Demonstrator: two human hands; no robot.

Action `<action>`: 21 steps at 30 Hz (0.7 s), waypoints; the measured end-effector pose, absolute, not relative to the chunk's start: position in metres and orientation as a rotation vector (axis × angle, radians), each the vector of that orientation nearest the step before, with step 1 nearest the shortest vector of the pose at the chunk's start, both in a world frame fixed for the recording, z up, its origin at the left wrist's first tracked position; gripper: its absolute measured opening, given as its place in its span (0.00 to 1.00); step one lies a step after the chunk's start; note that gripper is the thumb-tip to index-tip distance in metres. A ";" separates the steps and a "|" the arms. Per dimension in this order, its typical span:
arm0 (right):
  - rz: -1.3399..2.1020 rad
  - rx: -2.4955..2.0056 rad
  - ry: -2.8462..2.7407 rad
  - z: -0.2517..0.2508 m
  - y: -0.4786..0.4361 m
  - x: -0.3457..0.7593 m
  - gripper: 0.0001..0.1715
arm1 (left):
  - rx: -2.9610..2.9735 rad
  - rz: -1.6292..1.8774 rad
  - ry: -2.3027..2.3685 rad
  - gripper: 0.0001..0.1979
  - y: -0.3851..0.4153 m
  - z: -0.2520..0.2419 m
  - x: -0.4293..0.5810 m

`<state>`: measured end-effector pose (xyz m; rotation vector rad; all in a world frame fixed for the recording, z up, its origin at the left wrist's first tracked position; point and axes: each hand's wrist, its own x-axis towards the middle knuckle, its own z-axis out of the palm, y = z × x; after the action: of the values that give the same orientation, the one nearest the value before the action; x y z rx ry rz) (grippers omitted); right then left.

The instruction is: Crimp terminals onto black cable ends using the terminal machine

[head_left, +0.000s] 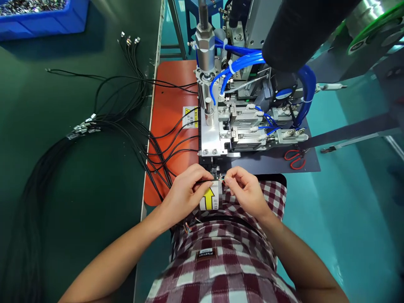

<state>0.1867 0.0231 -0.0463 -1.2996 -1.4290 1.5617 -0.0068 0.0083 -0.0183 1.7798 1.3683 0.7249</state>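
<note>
My left hand (189, 189) pinches a black cable (204, 181) at the front end of the metal machine (211, 139). Right beside it, my right hand (241, 185) has thumb and forefinger closed on thin coloured wires (222, 180) at the cable's end. Both hands meet over a white label with a yellow arrow (208, 199), just below the machine's small front fixture (215, 170). Several black cables run from the machine's left side across an orange board (170, 113). The fingertips partly hide the wires.
On the green table (94, 189) at left lie a bundle of black cables (41, 176) with metal connectors (83, 127) and a blue bin (44, 21) of small metal parts. Red-handled scissors (296, 159) lie right of the machine. A black cylinder (293, 38) hangs at upper right.
</note>
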 end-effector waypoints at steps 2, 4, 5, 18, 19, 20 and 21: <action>1.600 -1.299 -1.382 -0.051 0.029 0.188 0.12 | 1.922 0.759 1.347 0.07 0.012 -0.024 -0.009; 1.646 -1.293 -1.324 -0.057 0.034 0.188 0.13 | 2.049 0.746 1.323 0.09 0.016 -0.030 -0.012; 1.668 -1.289 -1.297 -0.060 0.037 0.187 0.14 | 2.114 0.721 1.311 0.10 0.018 -0.032 -0.013; 1.666 -1.370 -1.259 -0.073 0.047 0.176 0.15 | 2.458 0.598 1.332 0.15 0.028 -0.045 -0.023; 1.660 -1.380 -1.256 -0.073 0.047 0.175 0.16 | 2.476 0.599 1.334 0.15 0.028 -0.045 -0.023; 1.654 -1.388 -1.254 -0.072 0.047 0.175 0.16 | 2.495 0.597 1.340 0.15 0.028 -0.046 -0.023; 1.651 -1.394 -1.251 -0.072 0.046 0.174 0.16 | 2.515 0.595 1.345 0.15 0.027 -0.046 -0.023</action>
<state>0.1741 0.0465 -0.0718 -1.3942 -1.2514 1.6510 -0.0228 0.0274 -0.0463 2.5154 1.3454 0.5955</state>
